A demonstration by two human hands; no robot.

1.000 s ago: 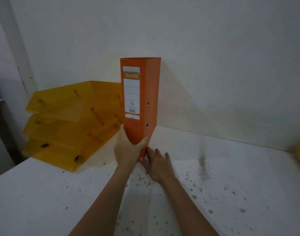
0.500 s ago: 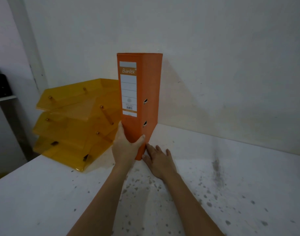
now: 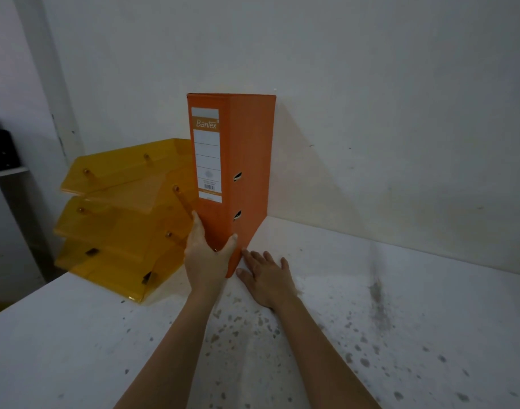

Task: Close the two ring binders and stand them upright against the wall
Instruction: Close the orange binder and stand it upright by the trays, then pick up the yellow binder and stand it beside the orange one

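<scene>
An orange ring binder (image 3: 247,160) stands upright and closed on the white table, its far edge against the wall and its labelled spine facing me. My left hand (image 3: 207,258) grips the lower part of the spine, thumb on the right side and fingers on the left. Flat on the table lies my right hand (image 3: 267,277), fingers spread, touching the binder's bottom right edge. Only one binder is in view.
A stack of three translucent yellow letter trays (image 3: 120,219) sits just left of the binder by the wall. The white table (image 3: 400,335) is speckled with dark spots and stretches right. A dark shelf (image 3: 2,169) is at the far left.
The view has shifted and the binder now appears more upright, closer to the wall. Both hands keep the same hold at its base.
</scene>
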